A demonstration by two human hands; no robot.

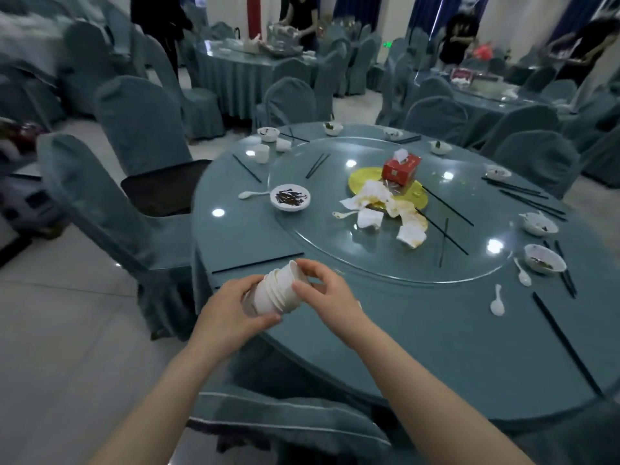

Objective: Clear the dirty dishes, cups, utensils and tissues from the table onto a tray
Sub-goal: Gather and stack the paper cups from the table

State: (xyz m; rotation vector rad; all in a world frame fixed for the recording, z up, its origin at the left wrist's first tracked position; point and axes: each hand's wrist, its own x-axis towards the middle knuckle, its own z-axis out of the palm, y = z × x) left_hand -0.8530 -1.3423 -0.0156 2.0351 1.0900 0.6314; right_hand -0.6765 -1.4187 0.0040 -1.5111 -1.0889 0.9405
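Observation:
A tilted stack of white cups (280, 288) hangs over the near left edge of the round table (419, 330). My left hand (231, 312) grips its lower end and my right hand (327, 290) holds its rim end. A dark tray (161, 187) lies on a chair at the left. A dirty white plate (290, 197) and a spoon (251, 195) sit beyond my hands. Soiled tissues (382, 204) lie on the glass turntable (335, 239) by a red tissue box (401, 167). Dirty bowls (544, 259) and spoons (497, 302) sit at the right.
Black chopsticks (567, 344) lie scattered round the table. More small cups (261, 153) and bowls stand along the far rim. Covered chairs (110, 209) ring the table, one right below me. People stand at other tables at the back.

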